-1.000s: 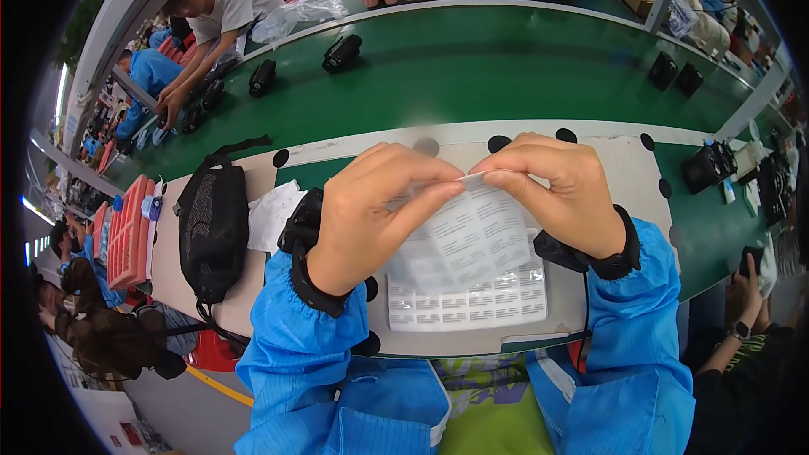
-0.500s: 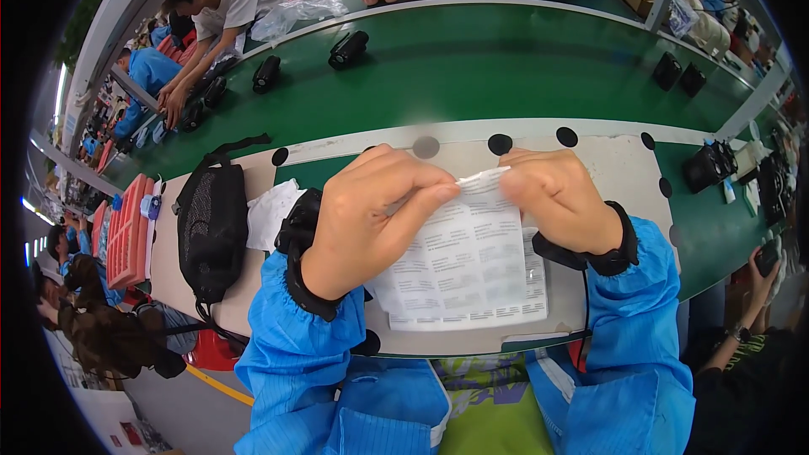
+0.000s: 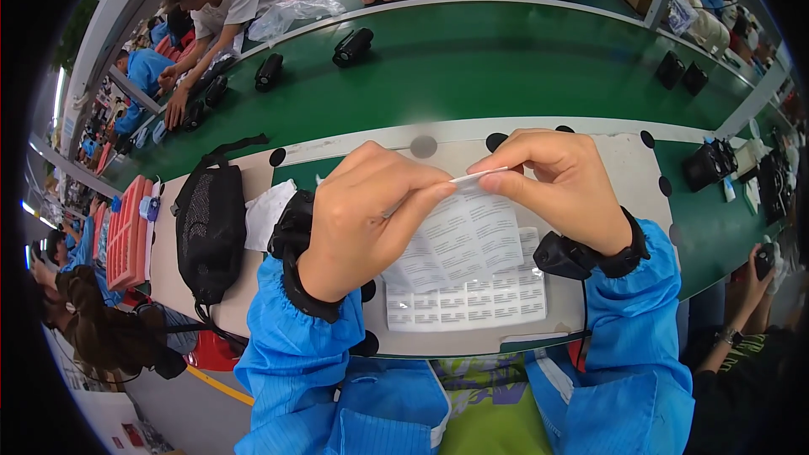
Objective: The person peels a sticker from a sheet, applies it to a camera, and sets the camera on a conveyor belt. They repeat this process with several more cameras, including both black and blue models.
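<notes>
Between both hands hangs a thin white printed sheet (image 3: pixel 463 244), its top edge folded over and its lower part tilted toward me. My left hand (image 3: pixel 366 219) pinches the left end of that fold between thumb and fingers. At the right end, the thumb and forefinger of my right hand (image 3: pixel 556 190) grip the same edge, palm turned more inward. Beneath the hanging sheet, a stack of label sheets (image 3: pixel 472 307) with rows of small printed labels lies on the beige work board (image 3: pixel 611 312); the sheet hides its upper part.
Left of my arm lie a black mesh pouch (image 3: pixel 209 236) and a crumpled white paper (image 3: pixel 265 215). Pink trays (image 3: pixel 128 232) stand farther left. Black cylindrical devices (image 3: pixel 352 47) sit on the green bench (image 3: pixel 472 59) ahead. Co-workers are at the far side and right.
The sheet's lower edge has risen and swung away, uncovering rows of labels on the stack below. My right hand has turned and lifted slightly, its fingers now straighter along the fold.
</notes>
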Tool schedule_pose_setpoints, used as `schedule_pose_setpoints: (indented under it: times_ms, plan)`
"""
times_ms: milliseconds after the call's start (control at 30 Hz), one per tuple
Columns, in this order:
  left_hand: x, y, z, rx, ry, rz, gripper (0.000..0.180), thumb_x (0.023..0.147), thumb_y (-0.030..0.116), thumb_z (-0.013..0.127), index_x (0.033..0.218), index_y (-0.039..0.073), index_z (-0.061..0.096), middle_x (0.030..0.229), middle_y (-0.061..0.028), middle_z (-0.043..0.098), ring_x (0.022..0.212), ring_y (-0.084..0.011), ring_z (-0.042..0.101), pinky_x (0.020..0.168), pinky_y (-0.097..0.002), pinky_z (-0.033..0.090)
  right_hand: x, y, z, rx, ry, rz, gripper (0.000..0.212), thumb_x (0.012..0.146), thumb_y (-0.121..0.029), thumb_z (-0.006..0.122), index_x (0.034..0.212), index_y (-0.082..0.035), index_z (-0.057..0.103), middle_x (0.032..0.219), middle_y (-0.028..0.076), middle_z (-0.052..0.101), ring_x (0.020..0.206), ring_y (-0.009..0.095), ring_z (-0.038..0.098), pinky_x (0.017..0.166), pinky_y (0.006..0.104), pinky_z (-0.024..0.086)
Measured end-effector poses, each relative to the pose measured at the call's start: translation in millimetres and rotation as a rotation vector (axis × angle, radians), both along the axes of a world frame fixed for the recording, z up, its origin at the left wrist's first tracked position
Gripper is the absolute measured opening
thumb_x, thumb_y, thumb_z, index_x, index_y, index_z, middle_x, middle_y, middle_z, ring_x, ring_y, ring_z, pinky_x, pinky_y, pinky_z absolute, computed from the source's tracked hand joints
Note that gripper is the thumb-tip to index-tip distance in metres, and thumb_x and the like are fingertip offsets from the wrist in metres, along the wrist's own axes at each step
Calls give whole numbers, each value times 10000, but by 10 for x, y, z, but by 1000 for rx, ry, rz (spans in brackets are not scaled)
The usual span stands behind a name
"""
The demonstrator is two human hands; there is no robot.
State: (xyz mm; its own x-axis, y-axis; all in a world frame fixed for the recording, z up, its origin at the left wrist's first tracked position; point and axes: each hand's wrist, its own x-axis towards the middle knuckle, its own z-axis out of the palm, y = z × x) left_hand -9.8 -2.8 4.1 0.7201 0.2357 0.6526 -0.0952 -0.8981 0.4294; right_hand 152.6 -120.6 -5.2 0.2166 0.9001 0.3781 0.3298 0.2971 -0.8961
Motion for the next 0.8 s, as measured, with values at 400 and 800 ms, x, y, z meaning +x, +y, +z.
schedule_pose_setpoints:
  times_ms: [400,800]
  plan:
    - [3,12,-14,-36,17,19,71,698,58,671,744,31,623,665,-63,585,604,-202,513,560,-286,407,-1,28,-7,75,-124,-52,98,761,-66,645,810,18,634,760,50,631,665,95,543,576,218,408]
    - [13,28,-60,-343,27,80,117,707,99,690,783,22,646,717,-80,609,665,-184,565,587,-260,433,73,-2,41,-187,-34,-103,108,766,-18,633,863,28,621,797,53,625,748,85,562,669,205,451]
